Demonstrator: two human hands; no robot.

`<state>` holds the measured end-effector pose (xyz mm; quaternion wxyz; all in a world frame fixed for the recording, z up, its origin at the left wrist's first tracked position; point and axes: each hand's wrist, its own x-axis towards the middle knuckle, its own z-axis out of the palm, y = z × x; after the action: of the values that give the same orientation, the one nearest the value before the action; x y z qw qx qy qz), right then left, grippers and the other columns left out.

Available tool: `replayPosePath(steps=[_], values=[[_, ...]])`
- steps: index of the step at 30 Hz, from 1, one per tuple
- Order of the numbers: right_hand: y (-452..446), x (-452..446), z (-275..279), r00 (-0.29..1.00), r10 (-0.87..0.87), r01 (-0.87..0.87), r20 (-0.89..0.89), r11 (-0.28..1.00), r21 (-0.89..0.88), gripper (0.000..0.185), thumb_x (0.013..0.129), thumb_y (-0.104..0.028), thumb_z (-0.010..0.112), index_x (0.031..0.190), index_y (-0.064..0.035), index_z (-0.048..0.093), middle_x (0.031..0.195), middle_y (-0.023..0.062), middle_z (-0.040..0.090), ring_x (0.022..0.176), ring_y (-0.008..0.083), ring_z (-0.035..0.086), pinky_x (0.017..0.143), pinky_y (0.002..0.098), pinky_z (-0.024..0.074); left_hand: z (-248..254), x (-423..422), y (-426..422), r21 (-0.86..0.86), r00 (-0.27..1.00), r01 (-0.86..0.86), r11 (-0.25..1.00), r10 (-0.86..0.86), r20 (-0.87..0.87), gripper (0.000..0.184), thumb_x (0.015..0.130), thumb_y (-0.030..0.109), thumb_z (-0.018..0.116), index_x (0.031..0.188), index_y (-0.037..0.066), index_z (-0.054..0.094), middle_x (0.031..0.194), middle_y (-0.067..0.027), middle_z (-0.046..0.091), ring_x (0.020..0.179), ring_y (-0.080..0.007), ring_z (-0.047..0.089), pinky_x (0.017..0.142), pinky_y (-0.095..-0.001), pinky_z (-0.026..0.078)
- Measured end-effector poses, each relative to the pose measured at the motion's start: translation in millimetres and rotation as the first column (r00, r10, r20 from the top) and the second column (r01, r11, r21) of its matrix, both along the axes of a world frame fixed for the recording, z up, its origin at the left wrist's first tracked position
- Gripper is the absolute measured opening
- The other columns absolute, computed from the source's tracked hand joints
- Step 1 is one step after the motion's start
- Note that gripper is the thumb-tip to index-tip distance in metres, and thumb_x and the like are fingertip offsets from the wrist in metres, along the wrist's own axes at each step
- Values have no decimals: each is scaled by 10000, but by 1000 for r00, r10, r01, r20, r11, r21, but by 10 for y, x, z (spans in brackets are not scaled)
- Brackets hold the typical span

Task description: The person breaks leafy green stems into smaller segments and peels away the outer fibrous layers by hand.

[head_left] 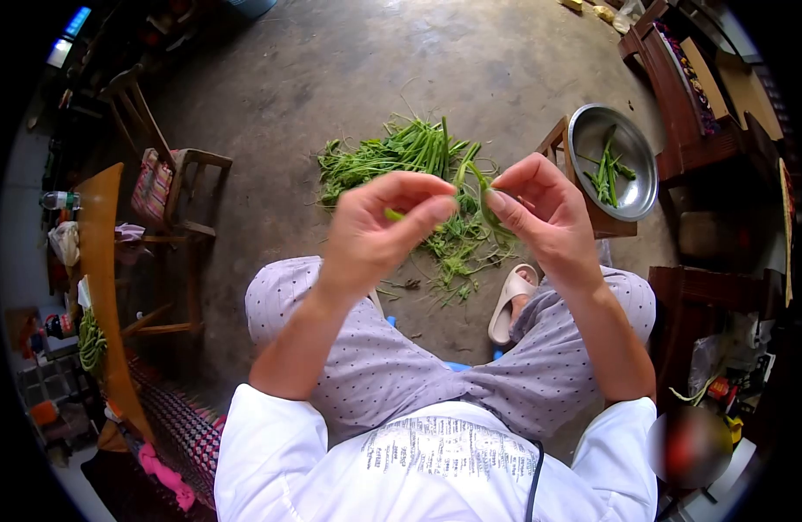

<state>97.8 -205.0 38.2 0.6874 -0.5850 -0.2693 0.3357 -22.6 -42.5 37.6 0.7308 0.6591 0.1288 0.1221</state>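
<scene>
My left hand (385, 224) is closed in a pinch on a green vegetable stem (472, 163) in front of my chest, and a short piece of green shows behind its fingers. Thumb and forefinger of my right hand (547, 213) pinch the same bit of greenery from the other side, with a thin curly strand hanging below. Just beyond both hands a heap of leafy green stems (401, 155) lies on the floor. Looser leaves and tendrils (460, 259) are scattered nearer to my feet, partly hidden by my hands.
To the right, a metal basin (648, 178) with several cut stems (606, 174) rests on a wooden stool (617, 228). A wooden chair (179, 178) stands at left, near an upright wooden board (103, 287). Dark wooden furniture (679, 96) lines the right side.
</scene>
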Motion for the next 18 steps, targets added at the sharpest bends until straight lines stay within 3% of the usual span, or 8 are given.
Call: replayPosePath(steps=[3, 5, 8, 12, 14, 16, 18], values=[[39, -63, -30, 999, -34, 34, -27, 999, 12, 135, 856, -46, 645, 934, -11, 540, 869, 3, 556, 829, 48, 545, 733, 195, 459, -53, 68, -131, 7, 999, 2, 1000, -3, 54, 232, 825, 119, 705, 1018, 10, 636, 887, -15, 650, 757, -41, 581, 653, -169, 449], [61, -100, -89, 993, -24, 15, 112, 997, 82, 145, 841, 0, 638, 942, 1, 534, 902, 24, 544, 862, 65, 553, 766, 200, 471, -67, 88, -142, -39, 998, -45, 998, 47, 42, 240, 820, 126, 711, 1016, 6, 640, 876, -14, 657, 757, -45, 586, 675, -175, 460], [69, -149, -85, 990, -1, -9, 143, 997, 71, 154, 830, 36, 620, 951, 11, 529, 941, 40, 535, 885, 81, 557, 794, 216, 482, -108, 102, -72, -91, 1000, 23, 996, -24, -17, 228, 833, 133, 698, 1011, 2, 642, 865, -12, 659, 758, -43, 583, 670, -178, 459], [36, -149, 65, 992, -68, 57, 109, 993, 105, 173, 859, -2, 572, 1027, 11, 532, 961, 43, 527, 894, 107, 555, 793, 236, 490, -123, 100, -62, -91, 999, 18, 996, -22, -46, 203, 855, 123, 671, 1011, -4, 642, 875, -19, 663, 758, -40, 576, 660, -176, 455], [23, -93, 140, 977, -98, 88, 190, 994, 58, 203, 852, -33, 598, 1052, -11, 571, 967, 63, 533, 895, 123, 557, 752, 244, 486, -115, 97, -111, -38, 999, 30, 999, -29, 28, 190, 874, 112, 644, 1020, -9, 641, 882, -19, 665, 749, -35, 564, 645, -172, 445], [8, -40, 201, 789, -6, 76, 615, 993, -88, 202, 819, -46, 647, 1018, -36, 620, 978, 88, 533, 885, 143, 564, 702, 260, 477, -175, 74, -132, 15, 999, 49, 999, -49, 11, 187, 880, 104, 633, 1026, -13, 640, 887, -21, 667, 756, -35, 562, 644, -170, 442], [18, -42, 182, 769, -29, 106, 638, 991, -82, 134, 794, -46, 668, 926, -33, 647, 923, 104, 553, 816, 174, 584, 656, 273, 469, -196, 74, -150, 68, 998, 65, 996, -65, -7, 184, 886, 95, 622, 1031, -17, 638, 893, -24, 668, 763, -34, 559, 642, -167, 440]])
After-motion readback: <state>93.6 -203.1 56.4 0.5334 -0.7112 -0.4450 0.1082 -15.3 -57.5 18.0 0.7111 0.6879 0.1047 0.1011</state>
